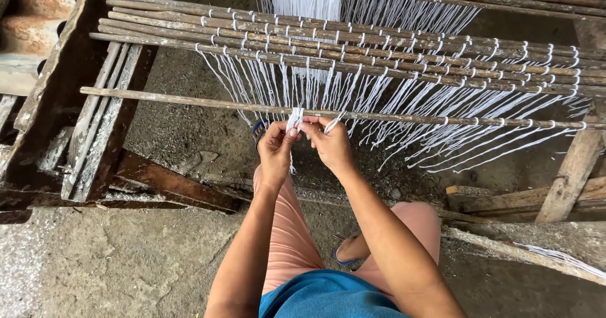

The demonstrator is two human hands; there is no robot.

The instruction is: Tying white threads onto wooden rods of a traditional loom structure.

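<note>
While both hands work at the nearest wooden rod (pixel 189 101), the left hand (pixel 276 149) and right hand (pixel 329 142) pinch white thread (pixel 294 118) in narrow fingers, seemingly mid-knot; drawing it snug would likely call for even tension against the rod

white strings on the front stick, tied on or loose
Tied on: white strings loop around the front stick; their ends hang free below.

We noted the white cord (pixel 294 118) pinched between both thumbs and forefingers, looped over the nearest thin wooden rod (pixel 189 102). The rod lay horizontal across the frame, pale and weathered, with more white loops spaced along its right half.
</note>
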